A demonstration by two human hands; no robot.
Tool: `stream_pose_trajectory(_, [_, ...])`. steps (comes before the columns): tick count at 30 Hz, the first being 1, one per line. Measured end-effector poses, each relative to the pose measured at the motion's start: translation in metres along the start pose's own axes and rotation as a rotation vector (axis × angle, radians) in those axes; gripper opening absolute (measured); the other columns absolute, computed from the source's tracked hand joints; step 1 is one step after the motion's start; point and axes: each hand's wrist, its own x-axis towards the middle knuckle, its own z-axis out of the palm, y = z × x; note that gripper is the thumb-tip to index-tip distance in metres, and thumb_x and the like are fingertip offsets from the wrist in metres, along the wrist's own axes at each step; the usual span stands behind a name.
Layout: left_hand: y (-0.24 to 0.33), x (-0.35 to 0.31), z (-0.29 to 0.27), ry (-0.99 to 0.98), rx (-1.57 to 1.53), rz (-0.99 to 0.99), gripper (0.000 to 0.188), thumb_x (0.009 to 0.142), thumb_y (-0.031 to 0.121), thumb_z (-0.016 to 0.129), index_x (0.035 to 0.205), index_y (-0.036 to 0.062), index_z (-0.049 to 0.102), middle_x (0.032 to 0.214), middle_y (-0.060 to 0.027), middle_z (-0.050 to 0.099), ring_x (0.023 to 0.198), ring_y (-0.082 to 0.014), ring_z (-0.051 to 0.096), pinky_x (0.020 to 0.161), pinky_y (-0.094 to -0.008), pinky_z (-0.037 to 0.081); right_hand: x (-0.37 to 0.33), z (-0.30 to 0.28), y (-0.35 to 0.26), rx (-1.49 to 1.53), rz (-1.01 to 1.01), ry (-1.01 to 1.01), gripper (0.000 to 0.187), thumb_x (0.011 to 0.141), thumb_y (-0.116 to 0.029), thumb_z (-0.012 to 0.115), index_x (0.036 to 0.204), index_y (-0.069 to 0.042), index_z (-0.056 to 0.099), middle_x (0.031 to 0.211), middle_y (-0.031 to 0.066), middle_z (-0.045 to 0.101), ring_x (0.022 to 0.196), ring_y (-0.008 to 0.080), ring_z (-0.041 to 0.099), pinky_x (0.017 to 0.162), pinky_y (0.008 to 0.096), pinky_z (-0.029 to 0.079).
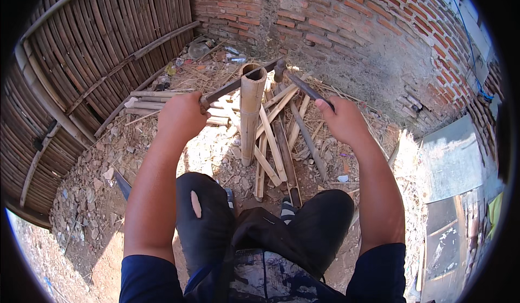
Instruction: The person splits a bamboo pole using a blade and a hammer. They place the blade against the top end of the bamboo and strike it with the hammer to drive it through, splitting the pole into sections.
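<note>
An upright hollow bamboo pole [250, 113] stands on the dirt in front of my knees. My left hand [181, 116] grips the handle of a long blade [238, 82] that lies across the pole's open top. To the right, my right hand [342, 120] is closed on the handle of a hammer [295, 79], whose head hovers just right of the blade's tip, above the pole's rim.
Split bamboo strips [276, 140] lie fanned out on the ground behind the pole. A woven bamboo fence [92, 53] curves along the left, and a brick wall [346, 21] closes the back. Rubble and litter cover the dirt; boards [449, 194] lie at right.
</note>
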Motion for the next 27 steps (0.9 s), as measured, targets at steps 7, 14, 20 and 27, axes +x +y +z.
stream_pose_trajectory(7, [-0.014,0.005,-0.002,0.002,-0.023,0.004,0.032,0.081,0.028,0.080,0.105,0.0099,0.070,0.097,-0.0155,0.073,0.097,-0.0357,0.069,0.082,-0.0483,0.055,-0.010,-0.041,-0.006,0.255,-0.033,0.248,0.056,0.101,-0.055,0.051,0.095,-0.002,0.064,0.076,0.0175,0.063,0.073,0.0353,0.063,0.069,0.0458,0.047])
stream_pose_trajectory(14, [-0.004,0.000,-0.005,-0.006,-0.038,0.026,0.030,0.081,0.028,0.080,0.102,0.0081,0.070,0.096,-0.0149,0.074,0.096,-0.0357,0.070,0.081,-0.0483,0.055,-0.009,-0.003,-0.015,-0.041,-0.081,0.079,0.056,0.102,-0.054,0.050,0.091,0.000,0.061,0.077,0.0201,0.063,0.073,0.0390,0.062,0.068,0.0480,0.046])
stream_pose_trajectory(20, [-0.003,-0.004,-0.003,-0.009,-0.008,0.030,0.031,0.083,0.028,0.079,0.103,0.0079,0.069,0.096,-0.0160,0.073,0.095,-0.0368,0.069,0.081,-0.0492,0.055,-0.005,-0.048,-0.019,0.045,-0.126,0.247,0.052,0.103,-0.051,0.049,0.097,-0.001,0.061,0.078,0.0210,0.064,0.072,0.0409,0.062,0.068,0.0494,0.047])
stream_pose_trajectory(27, [0.010,-0.007,-0.009,-0.029,-0.033,0.035,0.047,0.077,0.043,0.080,0.096,0.0017,0.067,0.091,-0.0196,0.071,0.093,-0.0388,0.068,0.080,-0.0491,0.053,-0.019,-0.008,-0.021,0.175,-0.059,0.253,0.052,0.104,-0.050,0.048,0.097,0.000,0.060,0.077,0.0211,0.065,0.073,0.0404,0.063,0.069,0.0489,0.047])
